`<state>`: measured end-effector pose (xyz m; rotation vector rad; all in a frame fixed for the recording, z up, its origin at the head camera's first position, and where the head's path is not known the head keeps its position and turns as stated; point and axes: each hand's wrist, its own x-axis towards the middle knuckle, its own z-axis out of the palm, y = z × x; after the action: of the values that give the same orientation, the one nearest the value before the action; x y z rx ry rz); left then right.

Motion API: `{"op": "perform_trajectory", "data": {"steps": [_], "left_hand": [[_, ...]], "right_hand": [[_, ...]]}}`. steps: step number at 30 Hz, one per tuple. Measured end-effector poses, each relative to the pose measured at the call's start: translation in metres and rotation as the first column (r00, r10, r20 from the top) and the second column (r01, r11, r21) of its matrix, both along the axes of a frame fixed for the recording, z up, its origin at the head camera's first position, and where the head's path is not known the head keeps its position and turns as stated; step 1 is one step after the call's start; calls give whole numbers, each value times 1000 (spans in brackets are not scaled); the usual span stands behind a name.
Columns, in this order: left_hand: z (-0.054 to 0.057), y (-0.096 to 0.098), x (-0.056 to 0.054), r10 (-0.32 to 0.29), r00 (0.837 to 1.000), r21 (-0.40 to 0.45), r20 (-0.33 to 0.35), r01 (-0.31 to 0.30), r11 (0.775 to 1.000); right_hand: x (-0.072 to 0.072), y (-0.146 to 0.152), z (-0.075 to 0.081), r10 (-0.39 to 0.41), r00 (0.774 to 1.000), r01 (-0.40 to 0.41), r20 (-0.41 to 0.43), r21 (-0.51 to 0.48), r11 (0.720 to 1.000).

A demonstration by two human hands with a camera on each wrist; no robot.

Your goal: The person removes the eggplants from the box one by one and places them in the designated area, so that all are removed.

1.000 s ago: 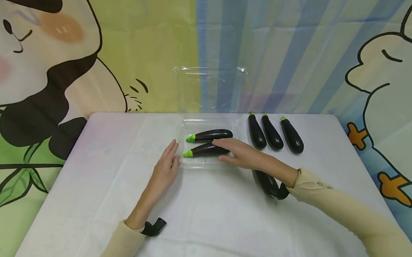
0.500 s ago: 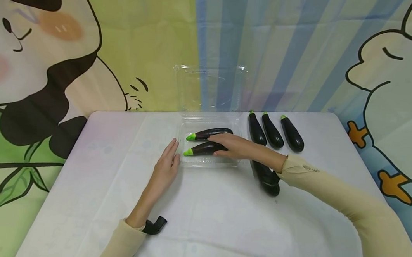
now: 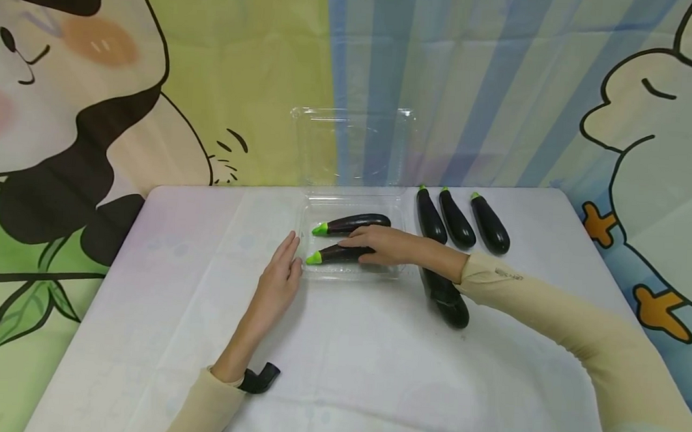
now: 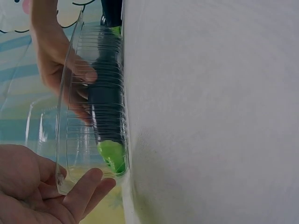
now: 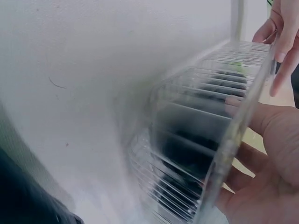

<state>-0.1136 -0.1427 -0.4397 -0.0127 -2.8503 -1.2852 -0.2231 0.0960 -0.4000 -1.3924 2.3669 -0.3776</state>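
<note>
A clear plastic clamshell box (image 3: 349, 276) lies on the table with its lid (image 3: 350, 144) raised at the back. Two dark eggplants with green stem ends lie in it, the farther eggplant (image 3: 351, 223) and the nearer eggplant (image 3: 335, 254). My right hand (image 3: 382, 245) reaches over the box's right side and grips the nearer eggplant, thumb on the near side, fingers across its top; its right end is hidden. Straight fingers of my left hand (image 3: 278, 281) rest against the box's left wall (image 4: 65, 186).
Three more eggplants (image 3: 456, 218) lie at the table's back right. Another eggplant (image 3: 457, 313) lies partly under my right forearm. The white-covered table (image 3: 343, 372) meets a printed cartoon curtain (image 3: 271, 75) at its back edge.
My right hand has shifted left along the nearer eggplant, from its right end towards its middle, and its fingers have come down on it. My left hand stays at the box's side.
</note>
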Motion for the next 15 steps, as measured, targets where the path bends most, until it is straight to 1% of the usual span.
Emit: {"op": "perform_trajectory", "data": {"steps": [5, 9, 12, 15], "left_hand": [[0, -1, 0, -10, 1000, 8, -6, 10, 1000], [0, -1, 0, -10, 1000, 13, -8, 10, 1000], [0, -1, 0, -10, 1000, 15, -6, 10, 1000], [0, -1, 0, -9, 1000, 21, 4, 9, 1000]], "right_hand": [[-1, -4, -4, 25, 999, -25, 24, -9, 1000], [0, -5, -7, 20, 999, -21, 47, 3, 1000], [0, -4, -9, 22, 999, -22, 42, 1, 1000], [1, -3, -9, 1, 1000, 0, 9, -12, 1000]]}}
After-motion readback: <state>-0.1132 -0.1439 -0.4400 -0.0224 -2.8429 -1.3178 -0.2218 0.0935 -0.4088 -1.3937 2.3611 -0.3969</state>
